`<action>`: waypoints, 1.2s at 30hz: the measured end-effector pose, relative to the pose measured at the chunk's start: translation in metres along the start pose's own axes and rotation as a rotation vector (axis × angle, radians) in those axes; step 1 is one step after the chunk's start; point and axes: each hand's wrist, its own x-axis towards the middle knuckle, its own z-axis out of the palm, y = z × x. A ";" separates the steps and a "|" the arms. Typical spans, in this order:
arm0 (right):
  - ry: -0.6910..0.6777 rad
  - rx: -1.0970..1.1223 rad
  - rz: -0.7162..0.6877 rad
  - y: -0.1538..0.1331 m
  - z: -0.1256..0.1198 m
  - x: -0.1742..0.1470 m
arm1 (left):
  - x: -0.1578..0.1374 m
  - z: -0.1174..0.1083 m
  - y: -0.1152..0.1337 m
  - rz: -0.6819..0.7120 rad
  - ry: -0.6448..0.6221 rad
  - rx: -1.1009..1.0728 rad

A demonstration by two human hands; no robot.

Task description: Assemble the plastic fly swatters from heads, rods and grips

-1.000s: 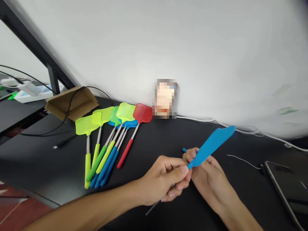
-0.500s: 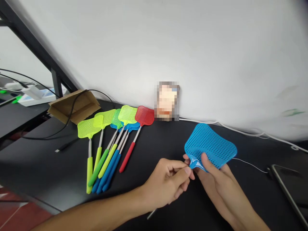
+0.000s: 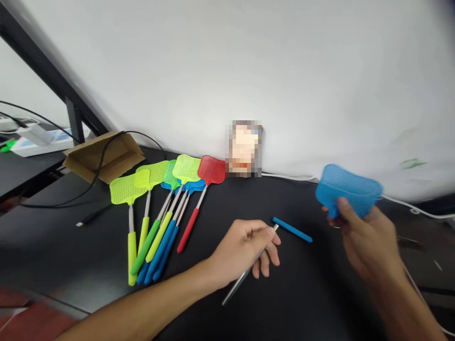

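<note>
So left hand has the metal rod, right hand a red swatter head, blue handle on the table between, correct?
Colour's wrong: the swatter head in the right hand is blue, per the head view. Rest holds: left hand has the metal rod, blue handle on the table between.

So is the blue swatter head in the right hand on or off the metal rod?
Off: the right hand holds the blue swatter head well away from the metal rod, which the left hand grips.

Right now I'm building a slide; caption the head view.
Left hand holds metal rod, right hand blue swatter head; blue handle lies between them.
</note>
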 end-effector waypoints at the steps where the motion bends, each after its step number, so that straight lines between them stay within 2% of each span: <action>1: 0.002 -0.134 0.008 0.006 -0.001 0.003 | 0.002 -0.003 0.002 0.041 0.028 0.061; 5: -0.037 -0.538 -0.020 0.029 -0.001 0.006 | 0.007 -0.018 0.011 0.237 0.182 0.466; 9: -0.127 -0.908 -0.185 0.036 0.001 0.002 | 0.009 -0.027 0.011 0.388 0.326 1.036; 11: -0.159 -0.981 -0.285 0.036 0.004 -0.003 | 0.010 -0.029 0.008 0.431 0.370 1.250; 14: -0.200 -1.022 -0.401 0.036 0.009 -0.009 | 0.013 -0.031 0.004 0.445 0.389 1.444; 17: -0.217 -1.014 -0.480 0.031 0.012 -0.016 | 0.015 -0.031 0.002 0.440 0.392 1.533; 20: -0.258 -0.954 -0.621 0.020 0.017 -0.024 | 0.016 -0.032 0.002 0.429 0.394 1.576; 24: -0.474 -0.917 -0.811 0.011 0.024 -0.034 | 0.015 -0.032 0.004 0.406 0.400 1.600; 27: -0.561 -0.963 -0.849 0.014 0.026 -0.037 | 0.014 -0.031 0.006 0.383 0.383 1.600; 31: -0.567 -0.984 -0.873 0.023 0.023 -0.034 | 0.011 -0.030 0.007 0.351 0.336 1.621; 36: -0.571 -0.985 -0.877 0.024 0.023 -0.032 | 0.006 -0.030 0.011 0.417 0.203 1.652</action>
